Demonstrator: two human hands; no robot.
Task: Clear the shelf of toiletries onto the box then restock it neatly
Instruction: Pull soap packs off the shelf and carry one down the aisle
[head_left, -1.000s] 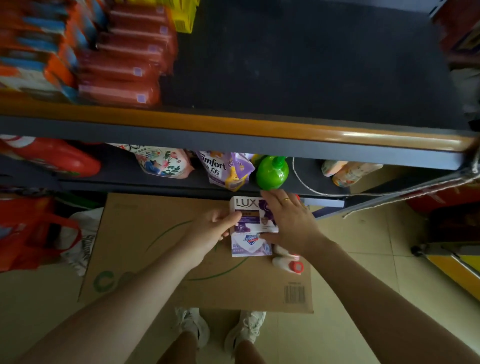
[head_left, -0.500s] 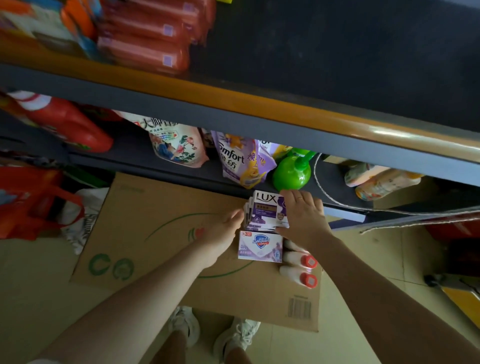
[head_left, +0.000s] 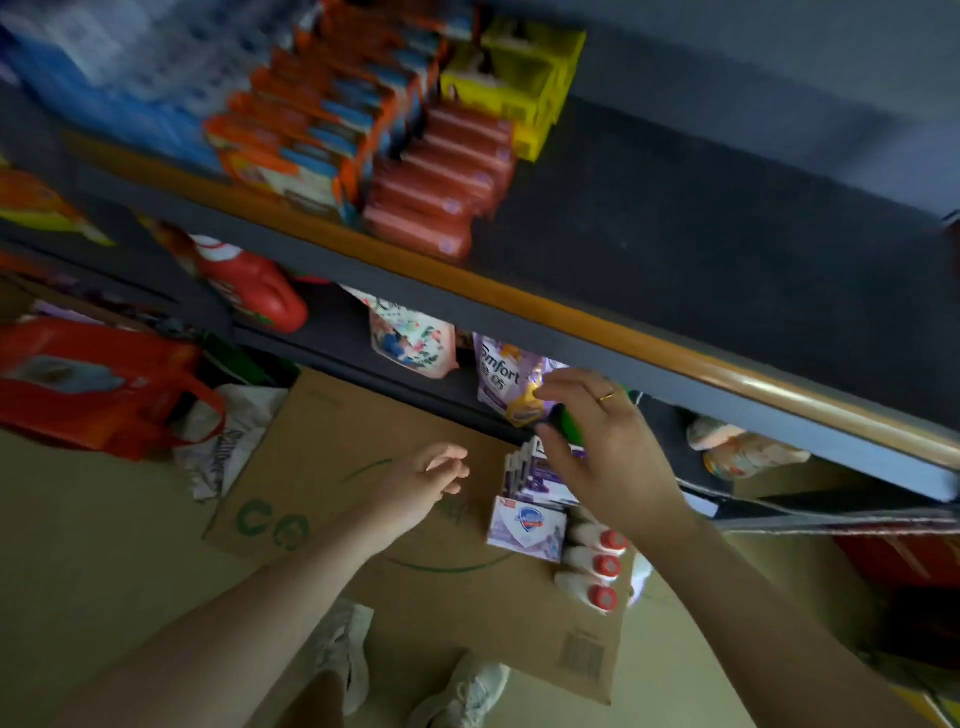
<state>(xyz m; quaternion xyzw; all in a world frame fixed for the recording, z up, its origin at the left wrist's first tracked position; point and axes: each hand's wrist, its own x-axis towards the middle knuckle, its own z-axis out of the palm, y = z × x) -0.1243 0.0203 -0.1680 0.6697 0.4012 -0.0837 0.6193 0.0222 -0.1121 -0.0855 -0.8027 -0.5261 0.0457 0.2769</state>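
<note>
1. Fingers of the right hand (head_left: 605, 457) spread and relaxed, thumb apart, holding nothing; gold ring (head_left: 606, 398) on one finger. Hand hovers above the purple soap boxes (head_left: 537, 475), partly covering them; contact unclear.
2. Left hand (head_left: 426, 480) fingers loosely curled, empty, above the cardboard box (head_left: 332, 467), left of the soap boxes and apart from them.
3. Purple soap boxes stand in a small row on the cardboard box; a white-purple soap box (head_left: 527, 527) lies just in front of them, touching or nearly.
4. Three white bottles with red caps (head_left: 592, 564) lie side by side on the cardboard, just right of the white-purple box.
5. Upper shelf (head_left: 701, 218): right part bare dark surface; left part has red flat packs (head_left: 441, 182), orange-blue packs (head_left: 317, 119), yellow boxes (head_left: 511, 78). Blurred.
6. Lower shelf: red jug (head_left: 254, 283), floral pouch (head_left: 410, 343), purple Comfort pouch (head_left: 506, 382), pale pouches (head_left: 743, 449) on the right.
7. Floor: red bag (head_left: 93, 384) left of the cardboard, white sneakers (head_left: 405, 670) at bottom.
</note>
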